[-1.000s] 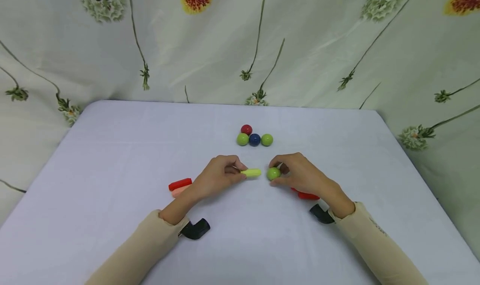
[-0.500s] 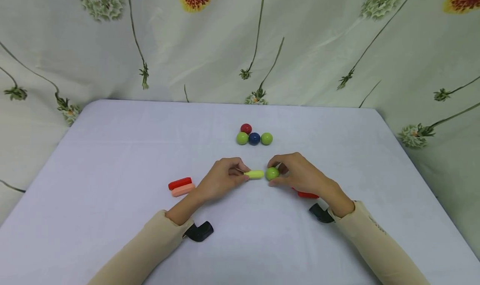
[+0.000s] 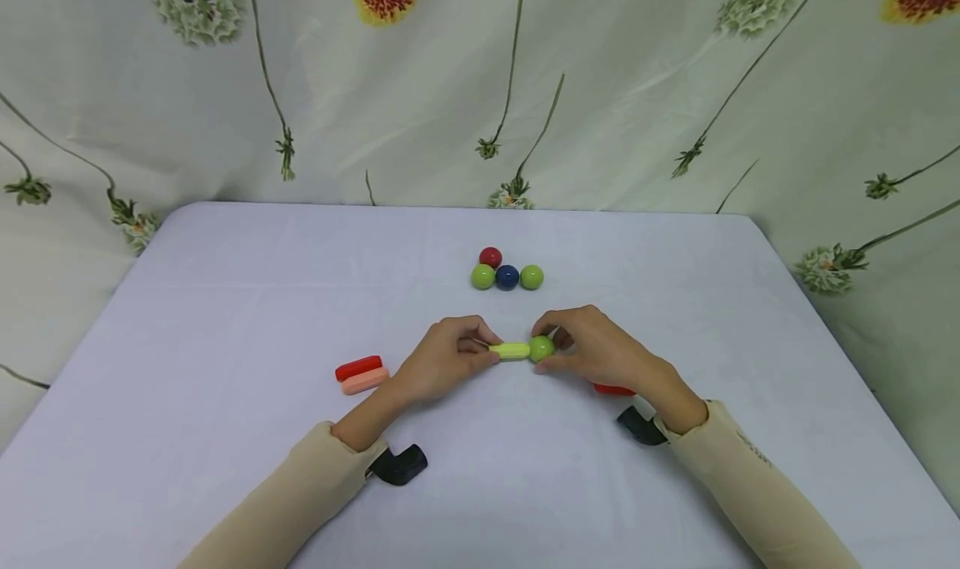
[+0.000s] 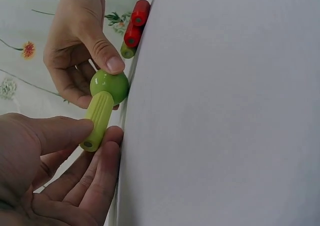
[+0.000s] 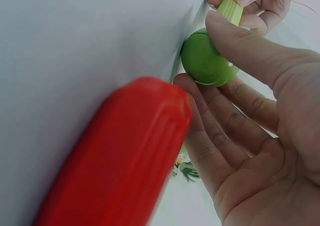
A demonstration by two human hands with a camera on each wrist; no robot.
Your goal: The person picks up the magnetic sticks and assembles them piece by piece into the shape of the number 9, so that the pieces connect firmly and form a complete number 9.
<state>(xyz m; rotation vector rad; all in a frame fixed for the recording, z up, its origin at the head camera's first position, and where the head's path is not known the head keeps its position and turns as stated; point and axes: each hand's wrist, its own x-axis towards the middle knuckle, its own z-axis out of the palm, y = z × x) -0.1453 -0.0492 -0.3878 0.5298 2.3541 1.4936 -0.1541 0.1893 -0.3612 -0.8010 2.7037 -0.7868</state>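
Observation:
My left hand (image 3: 450,354) pinches a short yellow-green ribbed rod (image 3: 510,351) between thumb and fingers. My right hand (image 3: 596,346) holds a glossy green ball (image 3: 542,349) by its fingertips. In the left wrist view the far end of the rod (image 4: 100,108) meets the ball (image 4: 113,86), and its near end shows a small grey disc. The right wrist view has the thumb over the ball (image 5: 207,60) with fingers beneath it. A red rod (image 3: 615,390) lies partly hidden under the right hand.
Beyond the hands sit a red ball (image 3: 491,257), a blue ball (image 3: 507,277) and two green balls (image 3: 482,277), grouped closely. Left of the left hand lie a red rod (image 3: 358,368) and a pink rod (image 3: 365,381). The left wrist view shows red rods (image 4: 133,33) beside a green one (image 4: 128,51).
My left hand has moved slightly right with the rod, and my right hand has shifted a little left with the ball. The gap between rod and ball has closed.

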